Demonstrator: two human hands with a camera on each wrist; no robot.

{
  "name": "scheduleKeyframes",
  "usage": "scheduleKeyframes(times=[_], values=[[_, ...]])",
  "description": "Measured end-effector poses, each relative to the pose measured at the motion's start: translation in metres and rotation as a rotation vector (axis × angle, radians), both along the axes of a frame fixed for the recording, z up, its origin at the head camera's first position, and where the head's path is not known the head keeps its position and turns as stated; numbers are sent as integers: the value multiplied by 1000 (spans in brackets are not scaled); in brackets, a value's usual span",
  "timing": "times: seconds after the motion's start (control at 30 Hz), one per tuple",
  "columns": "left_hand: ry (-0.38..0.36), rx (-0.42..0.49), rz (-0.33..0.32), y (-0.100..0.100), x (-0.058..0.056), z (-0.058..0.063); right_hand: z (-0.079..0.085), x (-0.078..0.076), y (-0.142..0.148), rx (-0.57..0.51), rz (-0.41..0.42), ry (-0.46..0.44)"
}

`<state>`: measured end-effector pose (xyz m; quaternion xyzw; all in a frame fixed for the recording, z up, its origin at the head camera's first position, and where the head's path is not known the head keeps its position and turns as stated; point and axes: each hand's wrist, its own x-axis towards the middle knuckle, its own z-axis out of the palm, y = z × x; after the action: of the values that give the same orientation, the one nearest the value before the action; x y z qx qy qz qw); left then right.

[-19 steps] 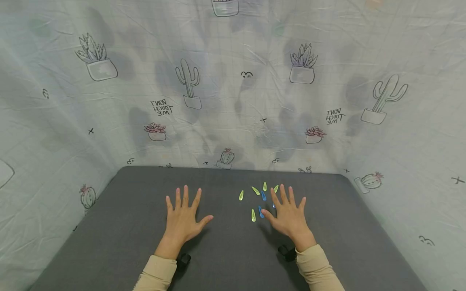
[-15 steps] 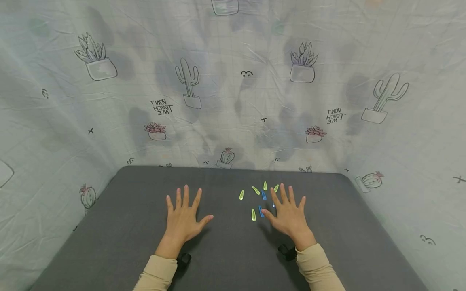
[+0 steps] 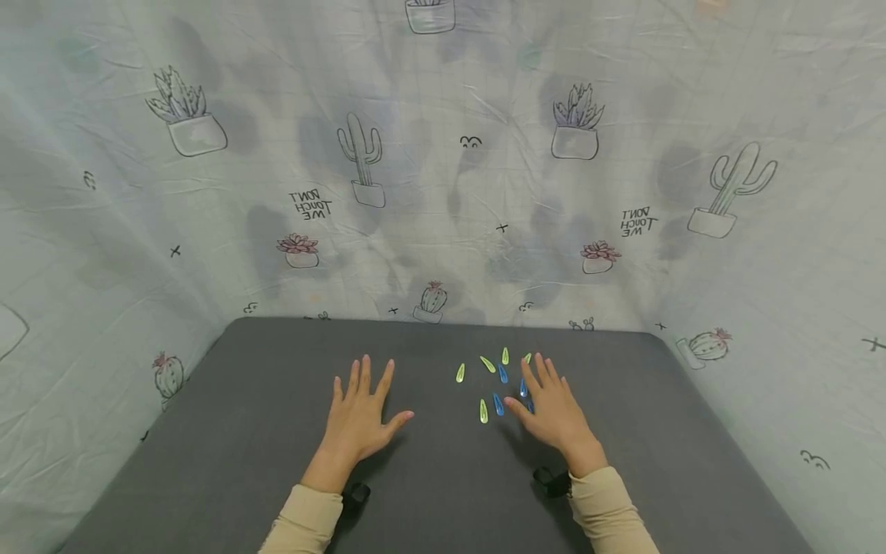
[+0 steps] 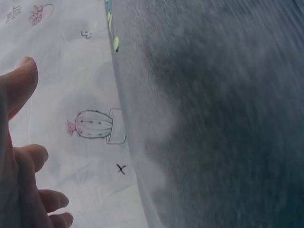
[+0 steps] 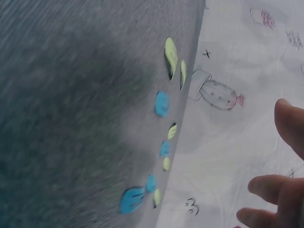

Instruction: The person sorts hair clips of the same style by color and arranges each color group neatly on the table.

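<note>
Several yellow-green snap hair clips (image 3: 484, 411) and several blue snap hair clips (image 3: 498, 404) lie scattered on the dark grey table, right of its middle. My right hand (image 3: 556, 415) hovers over the right side of this group, thumb by a blue clip, and partly covers some clips. My left hand (image 3: 358, 422) is held over the table to the left of the clips. Both hands have their fingers stretched out and hold nothing. In the right wrist view, the fingers (image 5: 266, 189) appear at the right edge, apart from the row of blue (image 5: 162, 103) and yellow-green clips (image 5: 171, 54).
The grey table (image 3: 429, 492) has a far edge close to a pale curtain (image 3: 415, 154) printed with potted cacti. The curtain also hangs along both sides. A black strap device (image 3: 551, 482) sits under the right wrist, another (image 3: 356, 496) under the left.
Both hands have turned and shifted slightly to the right, their fingers drawn somewhat closer together. More of the blue clips beside the right hand now shows. The clips lie as before.
</note>
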<state>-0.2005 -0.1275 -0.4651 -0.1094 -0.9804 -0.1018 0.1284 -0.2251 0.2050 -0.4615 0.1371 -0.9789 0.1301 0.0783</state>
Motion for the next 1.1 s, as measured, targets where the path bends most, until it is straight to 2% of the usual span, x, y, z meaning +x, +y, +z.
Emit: scheduleKeyframes(times=[0.27,0.47,0.6,0.77,0.93,1.1], values=[[-71,102,-83,14,-2,-4,-16,-3,20,-174,13,-20],[-135,243,-129,23,-9,-14,-29,-6,34,-312,-22,44],[-159,375,-162,30,-15,-18,-35,-11,41,-411,-72,88],[-179,519,-224,44,-26,-22,-41,-13,46,-522,-155,70],[-158,604,-259,60,-41,-31,-45,-14,48,-562,-232,38],[-184,741,-277,77,-53,-40,-50,-17,47,-599,-304,16]])
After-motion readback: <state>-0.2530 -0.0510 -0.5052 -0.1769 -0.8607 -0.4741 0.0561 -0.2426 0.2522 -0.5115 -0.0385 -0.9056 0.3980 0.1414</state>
